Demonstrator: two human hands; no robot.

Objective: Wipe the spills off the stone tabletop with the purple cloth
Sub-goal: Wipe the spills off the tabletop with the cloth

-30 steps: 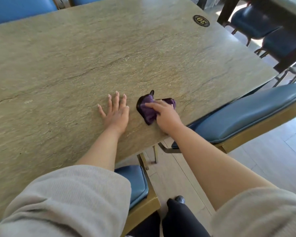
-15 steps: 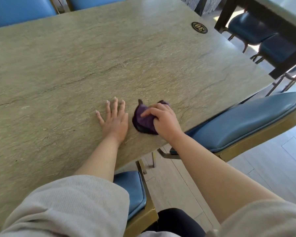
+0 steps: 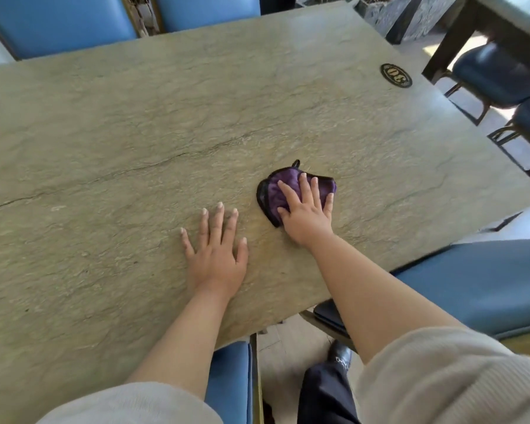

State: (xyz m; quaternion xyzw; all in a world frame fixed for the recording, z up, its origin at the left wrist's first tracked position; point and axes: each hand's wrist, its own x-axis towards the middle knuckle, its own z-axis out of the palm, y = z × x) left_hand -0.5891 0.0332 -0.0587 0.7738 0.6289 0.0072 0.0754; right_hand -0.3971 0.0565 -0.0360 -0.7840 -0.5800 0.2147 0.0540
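Right grip [image 3: 306,209] spread flat on purple cloth [image 3: 283,186], left grip [image 3: 216,255] splayed on tabletop [image 3: 104,133] near its edge

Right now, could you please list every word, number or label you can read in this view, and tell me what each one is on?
"30": gold digits on the dark oval plaque set into the stone tabletop near its far right corner; seen upside down from here.
Any finer lettering around the plaque's rim: too small to read.
Purple cloth, blue chairs, sleeves: no text visible.
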